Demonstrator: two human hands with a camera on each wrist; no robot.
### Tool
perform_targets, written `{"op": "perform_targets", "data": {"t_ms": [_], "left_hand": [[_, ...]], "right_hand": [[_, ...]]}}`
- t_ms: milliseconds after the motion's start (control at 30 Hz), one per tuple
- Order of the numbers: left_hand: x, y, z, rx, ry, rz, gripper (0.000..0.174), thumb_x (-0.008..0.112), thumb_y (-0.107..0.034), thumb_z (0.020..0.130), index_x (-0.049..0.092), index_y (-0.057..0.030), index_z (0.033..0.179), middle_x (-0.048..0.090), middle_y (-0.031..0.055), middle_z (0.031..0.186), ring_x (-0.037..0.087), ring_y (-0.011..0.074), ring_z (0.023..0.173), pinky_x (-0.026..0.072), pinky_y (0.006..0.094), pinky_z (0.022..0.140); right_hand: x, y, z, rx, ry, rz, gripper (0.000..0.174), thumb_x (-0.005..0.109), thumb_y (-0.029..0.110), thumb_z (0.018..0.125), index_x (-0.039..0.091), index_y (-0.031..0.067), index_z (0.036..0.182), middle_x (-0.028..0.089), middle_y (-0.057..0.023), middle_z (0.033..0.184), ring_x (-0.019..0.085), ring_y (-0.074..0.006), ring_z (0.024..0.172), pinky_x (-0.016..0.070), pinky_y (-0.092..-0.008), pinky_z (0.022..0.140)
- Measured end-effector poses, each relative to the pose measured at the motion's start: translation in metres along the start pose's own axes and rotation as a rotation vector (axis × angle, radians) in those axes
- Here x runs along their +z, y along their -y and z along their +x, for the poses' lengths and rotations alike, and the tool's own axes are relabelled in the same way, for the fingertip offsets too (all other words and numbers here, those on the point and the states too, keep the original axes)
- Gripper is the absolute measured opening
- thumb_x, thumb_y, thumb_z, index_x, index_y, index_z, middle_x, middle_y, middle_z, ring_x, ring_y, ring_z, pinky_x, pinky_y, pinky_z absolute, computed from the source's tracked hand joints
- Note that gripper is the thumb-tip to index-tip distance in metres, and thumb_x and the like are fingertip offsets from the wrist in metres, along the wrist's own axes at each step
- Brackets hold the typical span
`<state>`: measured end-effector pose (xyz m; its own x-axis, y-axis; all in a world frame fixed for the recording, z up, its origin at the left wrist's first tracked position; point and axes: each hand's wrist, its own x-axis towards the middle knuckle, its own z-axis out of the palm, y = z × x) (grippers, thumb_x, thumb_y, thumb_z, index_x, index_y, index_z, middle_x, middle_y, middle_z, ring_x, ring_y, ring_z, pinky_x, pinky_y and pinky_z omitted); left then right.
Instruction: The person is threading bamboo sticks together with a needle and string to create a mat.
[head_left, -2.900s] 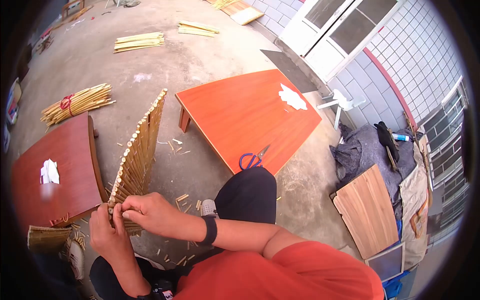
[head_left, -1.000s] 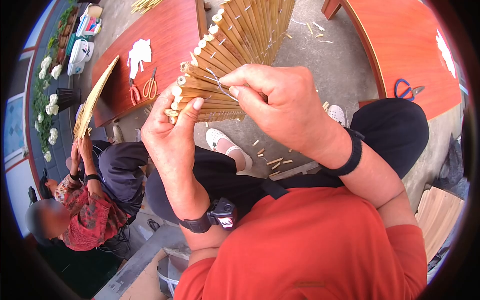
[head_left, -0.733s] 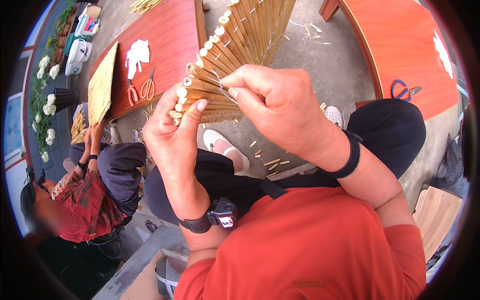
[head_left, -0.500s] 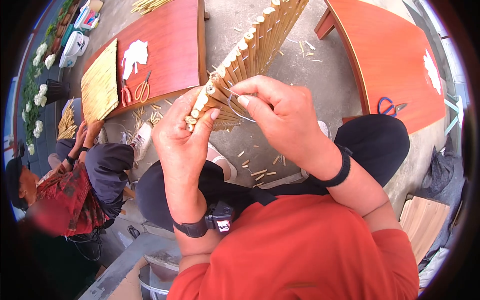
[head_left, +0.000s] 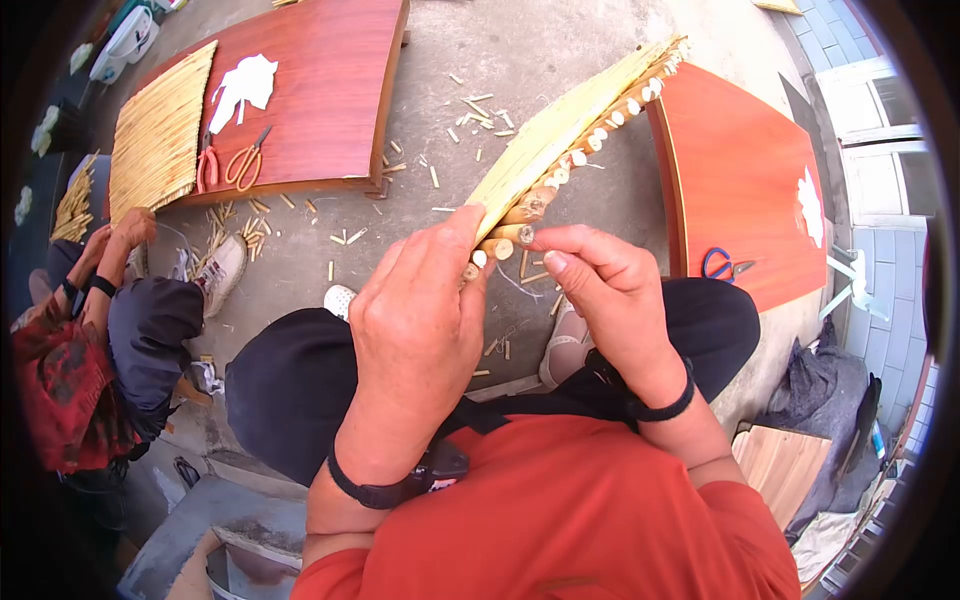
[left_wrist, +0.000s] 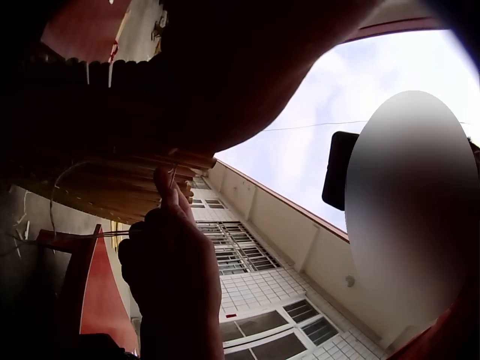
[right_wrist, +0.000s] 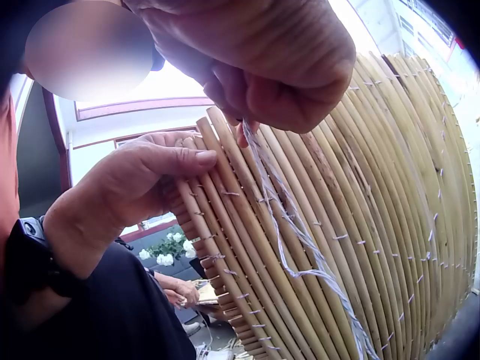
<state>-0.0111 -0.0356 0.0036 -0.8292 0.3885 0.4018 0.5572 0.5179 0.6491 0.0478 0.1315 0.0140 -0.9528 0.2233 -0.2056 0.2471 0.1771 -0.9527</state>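
Note:
A mat of thin sticks (head_left: 560,150), stitched with white string, slants up from the hands toward the right table. My left hand (head_left: 415,310) grips its near end, thumb on one face in the right wrist view, fingers behind. Beside the stick ends, my right hand (head_left: 610,290) pinches something thin between thumb and forefinger. A white twisted string (right_wrist: 307,255) hangs from my right hand (right_wrist: 262,67) across the sticks in the right wrist view. The left wrist view is dark, showing my right hand (left_wrist: 176,262) with thread at the fingertips.
Left, a red table (head_left: 330,100) bears pliers (head_left: 207,168), orange-handled scissors (head_left: 246,165) and white paper. Another person holds a second mat (head_left: 165,130). Blue-handled scissors (head_left: 722,266) lie on the right table (head_left: 740,180). Cut stick pieces litter the floor; a wooden board (head_left: 780,465) is at right.
The mat has turned in my left hand, so its far end leans right and its other face shows. Both hands now sit closer together, and the head view has swung right.

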Motion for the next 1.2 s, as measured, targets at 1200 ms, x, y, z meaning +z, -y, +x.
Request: {"op": "perform_targets", "data": {"t_ms": [1200], "left_hand": [[0.003,0.008,0.003,0.147,-0.027,0.002,0.04,0.073,-0.001,0.072,0.061,-0.0037,0.11,0.064,0.0092,0.081,0.064,0.0265,0.073,0.0516,0.0373,0.06]], "right_hand": [[0.015,0.001,0.009,0.005,-0.093,0.161,0.007,0.061,0.006,0.093,0.06,0.0018,0.088,0.055,0.0036,0.062,0.047,-0.0015,0.053,0.0347,-0.0188,0.047]]}}
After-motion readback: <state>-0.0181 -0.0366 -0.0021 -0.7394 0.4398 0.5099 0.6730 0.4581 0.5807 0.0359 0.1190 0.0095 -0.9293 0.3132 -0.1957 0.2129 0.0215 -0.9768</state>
